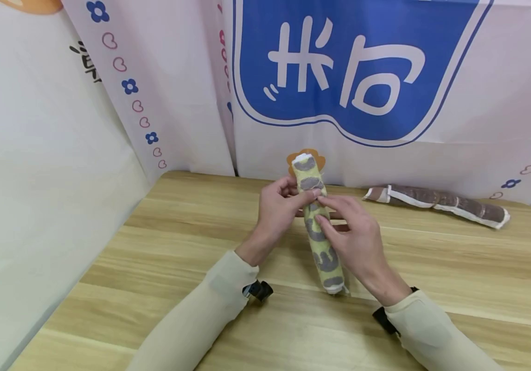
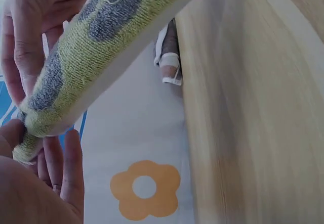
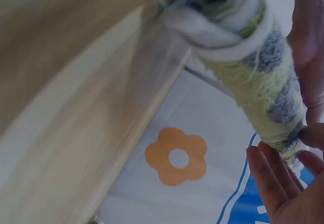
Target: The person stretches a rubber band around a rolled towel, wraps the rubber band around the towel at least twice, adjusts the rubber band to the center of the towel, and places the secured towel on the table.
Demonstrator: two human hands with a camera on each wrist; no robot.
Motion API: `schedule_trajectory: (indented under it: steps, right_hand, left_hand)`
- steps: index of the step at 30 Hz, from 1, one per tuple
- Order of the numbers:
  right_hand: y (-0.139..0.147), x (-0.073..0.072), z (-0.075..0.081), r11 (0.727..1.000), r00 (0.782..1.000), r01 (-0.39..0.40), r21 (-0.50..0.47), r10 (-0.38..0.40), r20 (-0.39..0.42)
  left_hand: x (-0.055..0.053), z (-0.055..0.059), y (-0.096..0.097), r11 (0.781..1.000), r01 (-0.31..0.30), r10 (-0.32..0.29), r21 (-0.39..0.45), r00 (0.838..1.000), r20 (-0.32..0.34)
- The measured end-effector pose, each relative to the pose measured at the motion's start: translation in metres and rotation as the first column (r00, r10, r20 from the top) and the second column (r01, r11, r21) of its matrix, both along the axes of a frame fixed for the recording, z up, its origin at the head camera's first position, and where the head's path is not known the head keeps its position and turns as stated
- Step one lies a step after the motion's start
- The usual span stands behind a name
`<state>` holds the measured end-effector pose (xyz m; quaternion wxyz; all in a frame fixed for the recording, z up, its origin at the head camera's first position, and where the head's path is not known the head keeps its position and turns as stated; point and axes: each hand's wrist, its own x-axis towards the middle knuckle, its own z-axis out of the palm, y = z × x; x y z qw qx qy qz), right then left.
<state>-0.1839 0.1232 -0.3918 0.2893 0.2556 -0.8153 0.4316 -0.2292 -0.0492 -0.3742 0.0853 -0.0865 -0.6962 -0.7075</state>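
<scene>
A rolled towel [image 1: 318,232], yellow-green with grey patches, is held lengthwise above the table between both hands. My left hand [image 1: 278,208] grips it near its upper part, thumb across the front. Lower on the right side, my right hand [image 1: 357,232] pinches the roll with thumb and fingertips, its index finger close to the left thumb. A thin pale thread or band crosses the towel just above the left thumb. In the right wrist view, the towel's near end [image 3: 223,27] shows its white-edged spiral layers. The fingers behind the roll are partly hidden.
A brown rolled towel [image 1: 455,203] with white edges and narrow bands round it lies at the table's back right. The wooden table [image 1: 154,268] meets a printed cloth backdrop [image 1: 191,123] at its rear edge. Dark wrist cameras [image 1: 258,291] are strapped over the sleeves.
</scene>
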Motion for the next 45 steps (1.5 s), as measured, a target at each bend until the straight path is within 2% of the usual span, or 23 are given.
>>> schedule_trajectory:
  steps: [3, 6, 9, 13, 19, 22, 26, 31, 35, 38, 41, 43, 45]
  right_hand:
    - [0.002, -0.001, -0.001, 0.998, 0.996, 0.011, 0.061, -0.006, -0.093]
    - [0.002, -0.001, 0.000, 0.996, 0.993, 0.030, 0.090, -0.019, -0.113]
    - [0.002, 0.001, 0.003, 0.995, 0.997, 0.040, 0.088, -0.035, -0.062]
    - [0.002, 0.001, 0.006, 0.993, 0.999, 0.048, 0.104, -0.048, 0.002]
    - [0.006, -0.003, 0.005, 0.989, 0.999, 0.030, 0.144, -0.031, 0.008]
    - [0.007, -0.005, 0.004, 0.990, 1.000, 0.002, 0.144, -0.003, 0.007]
    - [0.009, -0.007, 0.004, 0.987, 0.997, -0.073, 0.145, 0.068, 0.042]
    - [0.012, -0.008, 0.007, 0.972, 0.981, -0.170, 0.161, 0.152, 0.120]
    - [0.012, -0.007, 0.009, 0.967, 0.966, -0.214, 0.137, 0.190, 0.175]
    - [0.008, -0.004, 0.009, 0.974, 0.959, -0.190, 0.126, 0.156, 0.237]
    - [0.003, -0.002, 0.008, 0.983, 0.962, -0.114, 0.145, 0.072, 0.264]
    - [0.002, -0.001, 0.008, 0.987, 0.967, -0.065, 0.145, 0.026, 0.255]
    - [0.003, -0.001, 0.008, 0.994, 0.969, -0.045, 0.101, 0.018, 0.248]
  left_hand:
    - [0.001, 0.004, 0.001, 1.000, -0.007, 0.006, 0.021, 0.998, 0.065]
    - [0.002, 0.007, 0.002, 1.000, -0.010, 0.008, 0.017, 0.996, 0.091]
    - [0.003, 0.010, 0.003, 1.000, -0.019, 0.021, -0.015, 0.997, 0.077]
    - [0.006, 0.011, 0.006, 0.997, -0.040, 0.042, -0.068, 0.999, 0.027]
    - [0.007, 0.008, 0.008, 0.993, -0.040, 0.036, -0.111, 0.999, -0.039]
    - [0.006, 0.006, 0.007, 0.994, -0.039, 0.034, -0.104, 0.998, -0.052]
    - [0.004, 0.005, 0.006, 0.993, -0.057, 0.050, -0.101, 0.996, -0.067]
    - [0.000, 0.004, 0.003, 0.991, -0.070, 0.061, -0.110, 0.994, -0.086]
    - [0.000, 0.007, 0.000, 0.994, -0.061, 0.053, -0.096, 0.995, -0.088]
    - [0.002, 0.008, -0.002, 0.994, -0.054, 0.047, -0.092, 0.996, -0.077]
    - [0.003, 0.009, -0.003, 0.995, -0.033, 0.028, -0.099, 0.998, -0.051]
    - [0.002, 0.008, -0.004, 0.996, 0.001, -0.004, -0.092, 0.999, -0.034]
    - [-0.001, 0.007, -0.006, 0.996, 0.056, -0.058, -0.068, 0.998, -0.027]
